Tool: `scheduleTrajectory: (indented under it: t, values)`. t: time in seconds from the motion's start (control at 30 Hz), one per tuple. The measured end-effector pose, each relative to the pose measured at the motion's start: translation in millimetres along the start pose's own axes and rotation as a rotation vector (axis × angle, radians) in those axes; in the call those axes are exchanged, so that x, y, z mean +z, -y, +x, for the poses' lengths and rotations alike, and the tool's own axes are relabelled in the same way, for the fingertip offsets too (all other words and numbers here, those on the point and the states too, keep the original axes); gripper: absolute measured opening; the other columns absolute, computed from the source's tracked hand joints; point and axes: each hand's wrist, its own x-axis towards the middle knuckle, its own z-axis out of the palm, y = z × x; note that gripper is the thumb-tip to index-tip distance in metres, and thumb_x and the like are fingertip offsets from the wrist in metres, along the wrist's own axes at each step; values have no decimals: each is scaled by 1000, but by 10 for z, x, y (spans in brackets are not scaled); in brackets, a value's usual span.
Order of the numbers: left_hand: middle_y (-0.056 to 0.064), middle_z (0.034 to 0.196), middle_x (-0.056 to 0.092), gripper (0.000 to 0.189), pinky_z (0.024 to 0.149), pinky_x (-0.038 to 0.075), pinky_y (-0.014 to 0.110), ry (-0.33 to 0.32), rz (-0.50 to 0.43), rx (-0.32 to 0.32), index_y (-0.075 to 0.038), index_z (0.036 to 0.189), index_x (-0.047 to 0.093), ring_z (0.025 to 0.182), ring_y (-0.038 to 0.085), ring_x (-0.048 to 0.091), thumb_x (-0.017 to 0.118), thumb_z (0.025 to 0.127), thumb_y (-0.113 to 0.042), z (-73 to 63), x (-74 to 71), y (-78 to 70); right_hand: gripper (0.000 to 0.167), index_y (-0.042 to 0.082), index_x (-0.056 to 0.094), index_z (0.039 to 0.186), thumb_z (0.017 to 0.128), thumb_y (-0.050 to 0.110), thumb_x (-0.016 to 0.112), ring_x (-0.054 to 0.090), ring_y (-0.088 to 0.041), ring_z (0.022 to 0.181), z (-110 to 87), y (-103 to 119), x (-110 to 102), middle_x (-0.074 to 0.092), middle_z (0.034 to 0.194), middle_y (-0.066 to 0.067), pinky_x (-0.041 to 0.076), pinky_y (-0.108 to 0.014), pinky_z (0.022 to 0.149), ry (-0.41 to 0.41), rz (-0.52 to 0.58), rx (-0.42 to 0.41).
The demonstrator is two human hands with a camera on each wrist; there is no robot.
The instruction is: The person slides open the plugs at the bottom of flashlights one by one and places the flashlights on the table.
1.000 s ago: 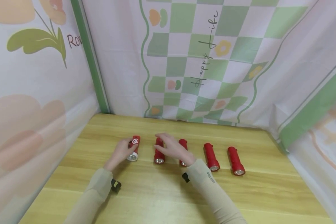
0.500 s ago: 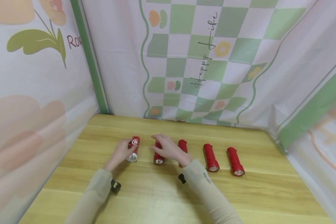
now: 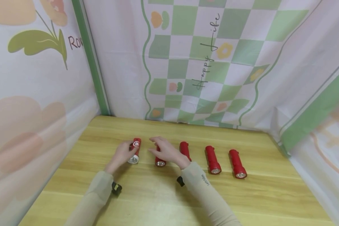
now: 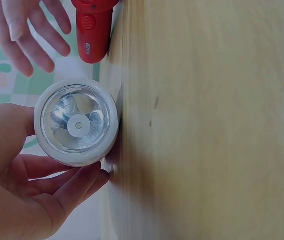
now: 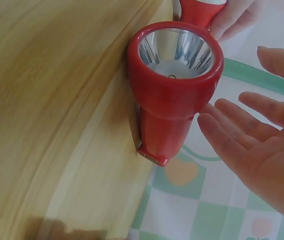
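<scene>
At the left end of a row of flashlights lies a red flashlight with a white head rim (image 3: 133, 159) and a white round mark. My left hand (image 3: 122, 155) grips it, thumb on one side and fingers on the other; its lens faces the camera in the left wrist view (image 4: 78, 122). Above the second flashlight (image 3: 160, 162), an all-red one, is my right hand (image 3: 169, 152), covering part of its body. In the right wrist view the right fingers (image 5: 227, 140) are spread and loosely bent beside this red flashlight (image 5: 169, 95), holding nothing.
Three more red flashlights lie to the right: one (image 3: 184, 148) partly behind the right hand, another (image 3: 213, 160), and the last (image 3: 238, 164). All rest on a wooden table (image 3: 147, 201). Patterned curtains (image 3: 124, 62) stand along its back and sides.
My right hand has shifted left over the second flashlight, uncovering more of the third. The left hand and its flashlight have stayed in place.
</scene>
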Motion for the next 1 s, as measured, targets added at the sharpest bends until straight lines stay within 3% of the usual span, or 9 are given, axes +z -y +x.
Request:
scheduleTrajectory:
  t: [1.0]
  values:
    - [24, 107, 70, 37, 80, 61, 40, 8, -19, -27, 9, 120, 61, 89, 27, 68, 63, 95, -18, -11, -22, -23, 53, -2, 46, 142, 100, 27, 58, 62, -32, 120, 126, 138, 179, 52, 144, -20, 55, -40, 100, 78, 70, -2]
